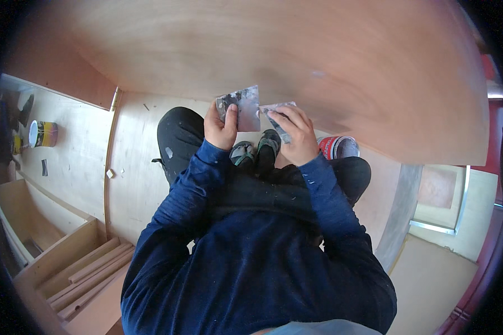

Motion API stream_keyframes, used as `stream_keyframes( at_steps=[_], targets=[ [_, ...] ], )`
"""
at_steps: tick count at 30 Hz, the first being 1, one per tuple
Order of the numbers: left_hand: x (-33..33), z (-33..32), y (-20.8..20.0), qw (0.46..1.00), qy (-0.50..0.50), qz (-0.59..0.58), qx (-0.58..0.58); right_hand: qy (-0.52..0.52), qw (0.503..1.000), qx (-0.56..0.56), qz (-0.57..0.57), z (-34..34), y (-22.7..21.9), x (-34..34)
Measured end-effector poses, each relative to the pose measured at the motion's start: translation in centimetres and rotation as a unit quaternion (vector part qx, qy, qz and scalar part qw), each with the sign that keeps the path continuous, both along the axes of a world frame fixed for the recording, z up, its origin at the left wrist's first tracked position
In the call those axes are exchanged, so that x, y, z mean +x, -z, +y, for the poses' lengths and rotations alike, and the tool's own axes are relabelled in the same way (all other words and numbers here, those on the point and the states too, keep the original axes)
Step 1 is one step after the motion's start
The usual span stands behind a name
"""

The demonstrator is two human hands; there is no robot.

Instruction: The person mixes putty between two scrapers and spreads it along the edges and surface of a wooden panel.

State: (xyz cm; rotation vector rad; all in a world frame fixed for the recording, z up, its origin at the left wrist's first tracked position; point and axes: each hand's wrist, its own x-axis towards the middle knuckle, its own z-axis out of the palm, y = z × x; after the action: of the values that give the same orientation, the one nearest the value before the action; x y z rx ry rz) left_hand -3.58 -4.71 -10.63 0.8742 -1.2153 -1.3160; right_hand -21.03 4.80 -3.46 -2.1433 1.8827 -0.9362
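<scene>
My left hand [221, 129] grips a flat, square putty spreader [247, 111], thumb across its face. Pale filler and dark smears cover that spreader. In my right hand [299, 134] is a second thin spreader [280, 130], also smeared, tilted and pinched between fingers and thumb. The two blades are held close together in front of me, above my shoes; whether their edges touch I cannot tell. Just right of my right hand, a red and white can [341, 148] stands by my knee, partly hidden by my leg.
A large curved wooden panel [274, 44] rises right before me. At far left lies a yellow and black tub [43, 134]. Wooden strips [95, 273] fill an open wooden compartment at lower left. A metal-edged frame [439, 229] is at right. Small scraps dot the floor.
</scene>
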Motion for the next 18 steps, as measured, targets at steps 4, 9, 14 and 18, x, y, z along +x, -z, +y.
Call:
stream_keyframes(
  at_steps=[4, 9, 14, 18],
  targets=[
    [-0.3, 0.0, -0.2, 0.998, 0.003, -0.049, -0.030, -0.024, 0.993, 0.053, 0.105, 1.4, 4.3, 0.4],
    [0.1, -1.7, -0.2, 0.990, -0.109, 0.095, 0.003, -0.050, 0.993, 0.074, 0.072, 0.0, 2.4, 0.8],
    [2.1, -3.4, 1.9, 0.988, -0.111, 0.088, 0.054, 0.102, 0.971, -0.118, 0.180, -3.2, -4.8, -0.6],
    [1.8, -2.5, 1.3, 0.987, -0.085, 0.037, 0.128, 0.143, 0.929, -0.258, 0.223, -6.5, -13.7, -1.1]
  ],
)
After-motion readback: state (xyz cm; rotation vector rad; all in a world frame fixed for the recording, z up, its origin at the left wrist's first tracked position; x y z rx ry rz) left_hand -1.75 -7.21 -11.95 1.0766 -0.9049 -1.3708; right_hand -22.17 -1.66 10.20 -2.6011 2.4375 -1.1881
